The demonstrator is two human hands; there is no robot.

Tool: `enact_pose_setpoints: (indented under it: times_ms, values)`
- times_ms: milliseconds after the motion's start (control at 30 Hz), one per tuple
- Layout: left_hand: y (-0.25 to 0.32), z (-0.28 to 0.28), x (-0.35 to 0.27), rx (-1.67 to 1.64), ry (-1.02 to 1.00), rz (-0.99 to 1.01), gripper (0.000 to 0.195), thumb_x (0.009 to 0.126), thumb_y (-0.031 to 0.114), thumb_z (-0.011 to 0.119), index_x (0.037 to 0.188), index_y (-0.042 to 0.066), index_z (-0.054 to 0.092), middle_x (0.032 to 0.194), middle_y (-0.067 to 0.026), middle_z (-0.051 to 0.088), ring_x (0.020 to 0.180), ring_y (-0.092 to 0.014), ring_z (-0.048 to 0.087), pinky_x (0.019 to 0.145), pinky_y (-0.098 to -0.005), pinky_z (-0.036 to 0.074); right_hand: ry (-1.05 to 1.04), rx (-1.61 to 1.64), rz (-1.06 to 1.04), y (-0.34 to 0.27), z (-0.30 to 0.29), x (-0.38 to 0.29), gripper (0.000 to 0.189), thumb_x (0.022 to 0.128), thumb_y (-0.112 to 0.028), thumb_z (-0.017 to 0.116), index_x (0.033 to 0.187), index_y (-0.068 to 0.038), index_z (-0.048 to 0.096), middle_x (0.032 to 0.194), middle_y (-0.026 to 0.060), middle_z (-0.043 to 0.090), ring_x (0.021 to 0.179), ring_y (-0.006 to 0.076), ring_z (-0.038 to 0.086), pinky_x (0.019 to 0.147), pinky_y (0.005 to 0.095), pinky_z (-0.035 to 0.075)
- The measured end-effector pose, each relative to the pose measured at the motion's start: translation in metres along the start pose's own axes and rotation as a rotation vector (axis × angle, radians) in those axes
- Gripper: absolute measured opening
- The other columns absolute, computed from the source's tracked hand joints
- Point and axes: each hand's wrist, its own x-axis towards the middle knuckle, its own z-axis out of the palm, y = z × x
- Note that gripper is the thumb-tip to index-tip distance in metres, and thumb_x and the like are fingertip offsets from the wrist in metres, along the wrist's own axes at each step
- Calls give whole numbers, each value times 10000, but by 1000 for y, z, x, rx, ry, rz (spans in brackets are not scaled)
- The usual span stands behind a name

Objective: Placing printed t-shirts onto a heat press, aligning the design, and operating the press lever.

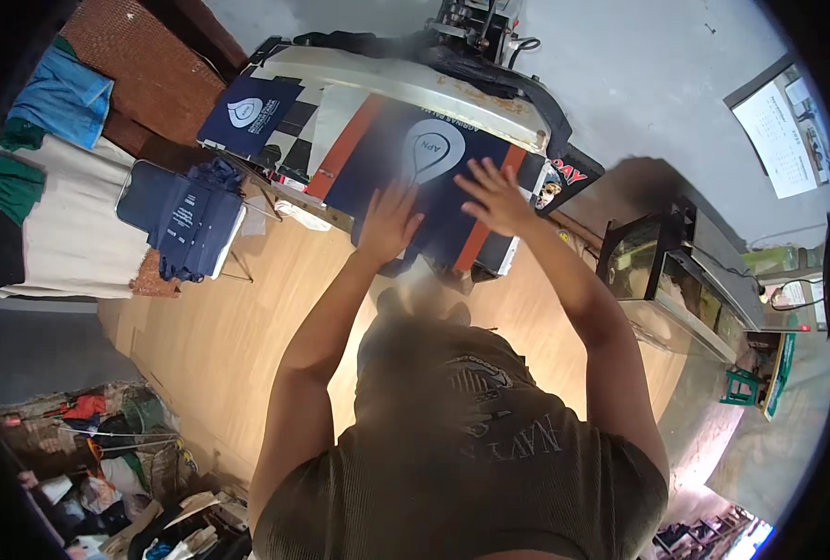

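A dark blue fabric piece (376, 150) with a printed drop-shaped logo and orange-brown side bands lies across the front of a machine's work surface. My left hand (389, 222) rests on its lower part with fingers spread. Right of the logo, my right hand (497, 197) lies on the fabric near the right band, fingers spread too. Neither hand grips anything visible. Another dark blue printed piece (248, 116) lies at the left of the surface, beside a checkered area. A pale metal bar (415, 80) of the machine runs behind the fabric.
A stack of folded dark blue printed fabric (189, 217) sits on a small folding stand at left. Clothes and cloths (79, 203) hang farther left. A glass tank (695, 301) stands at right. Mixed clutter (135, 476) lies at lower left. A calendar (775, 140) hangs on the wall.
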Motion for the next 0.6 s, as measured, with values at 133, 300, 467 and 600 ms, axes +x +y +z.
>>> enact_pose_setpoints:
  times_ms: [133, 300, 467, 600]
  values:
    - [1, 1, 0, 9, 12, 9, 602, 1043, 401, 471, 1555, 96, 387, 1625, -129, 355, 1509, -334, 308, 1213, -549, 231, 57, -1, 265, 24, -18, -3, 644, 997, -557, 520, 1518, -182, 473, 1639, 210, 284, 1533, 416, 212, 1180, 664, 195]
    - [0, 1, -2, 41, -2, -9, 615, 1039, 403, 476, 1558, 89, 380, 1625, -131, 354, 1512, -338, 302, 1215, -548, 224, -29, 150, -37, -53, -25, 3, 644, 980, -510, 585, 1530, -202, 454, 1653, 181, 269, 1537, 404, 211, 1217, 618, 169]
    - [-4, -5, 5, -95, -28, -23, 624, 1021, 363, 529, 1546, 60, 386, 1604, -188, 363, 1495, -352, 329, 1205, -541, 246, -114, 100, -73, -58, -26, -18, 638, 985, -479, 590, 1540, -202, 443, 1644, 180, 290, 1536, 380, 223, 1234, 580, 148]
    - [0, -85, 25, -635, -98, -48, 546, 980, 235, 654, 1460, 25, 499, 1462, -231, 526, 1360, -322, 526, 1106, -424, 422, 75, 289, -13, -57, -59, -29, 623, 939, -403, 689, 1475, -133, 522, 1585, 153, 406, 1490, 358, 336, 1218, 504, 276]
